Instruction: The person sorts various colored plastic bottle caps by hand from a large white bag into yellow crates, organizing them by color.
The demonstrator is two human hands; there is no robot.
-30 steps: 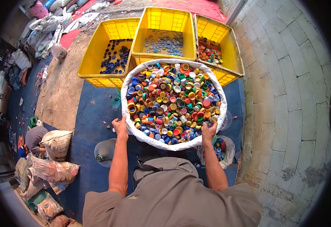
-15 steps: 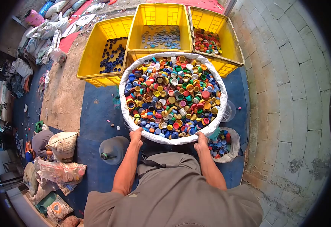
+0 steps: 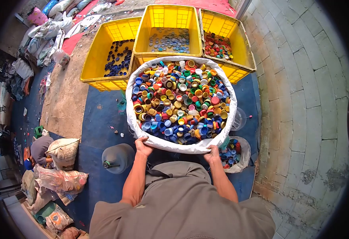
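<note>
Blue ground sheet [image 3: 98, 119] underfoot, bare dirt to the left, grey brick paving [image 3: 310, 99] to the right; outdoor daylight.

Item in hand: one white woven plastic sack [image 3: 182, 147], standing on the sheet directly in front of the person. The rim is rolled outward. It is filled nearly to the rim with loose plastic bottle caps [image 3: 180, 99] in blue, yellow, red, green, orange and white; they are too many to count.

Orientation: the mouth faces straight up. The opening is near round, slightly wider from left to right. The body below the rim is hidden, so the height cannot be judged.

Grip: the left hand [image 3: 142, 146] is closed on the near rim at its left, and the right hand [image 3: 213, 153] is closed on the near rim at its right. Both arms are extended.

Count beyond the sack: three yellow plastic crates side by side, touching its far edge.
- left crate [image 3: 98, 51]: dark blue caps
- middle crate [image 3: 168, 16]: pale blue caps
- right crate [image 3: 242, 51]: mostly red caps

One clear water jug [image 3: 116, 158] lies near the left hand. One small clear bag of caps [image 3: 234, 153] sits just beside the right hand. One other person [image 3: 41, 147] is crouched at far left among filled bags.
</note>
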